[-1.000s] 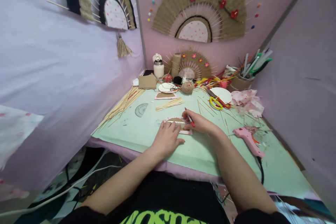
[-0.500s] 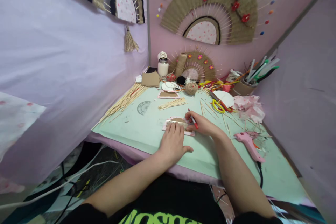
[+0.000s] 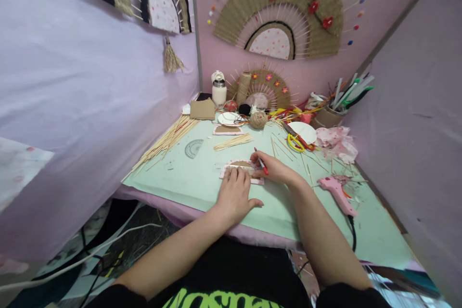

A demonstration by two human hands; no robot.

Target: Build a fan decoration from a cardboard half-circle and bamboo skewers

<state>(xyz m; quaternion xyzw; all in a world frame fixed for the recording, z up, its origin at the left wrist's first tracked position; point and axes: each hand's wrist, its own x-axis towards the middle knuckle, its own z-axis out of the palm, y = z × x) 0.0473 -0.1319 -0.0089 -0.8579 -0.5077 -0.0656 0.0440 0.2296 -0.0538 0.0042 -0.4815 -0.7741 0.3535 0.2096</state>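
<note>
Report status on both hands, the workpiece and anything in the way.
Left hand spread, fingertips on ruler and pink-edged cardboard piece. Right hand gripping red-ended pen at its right edge. Glue gun off to the right, clear of the piece.

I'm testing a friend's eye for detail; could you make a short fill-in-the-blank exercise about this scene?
1. The right hand holds a pen whose lower end is ____.
2. The nearer half-round piece has a pink-and-____ edge.
3. The protractor lies to the ____ of the glue gun.

Missing words: red; white; left.
</note>
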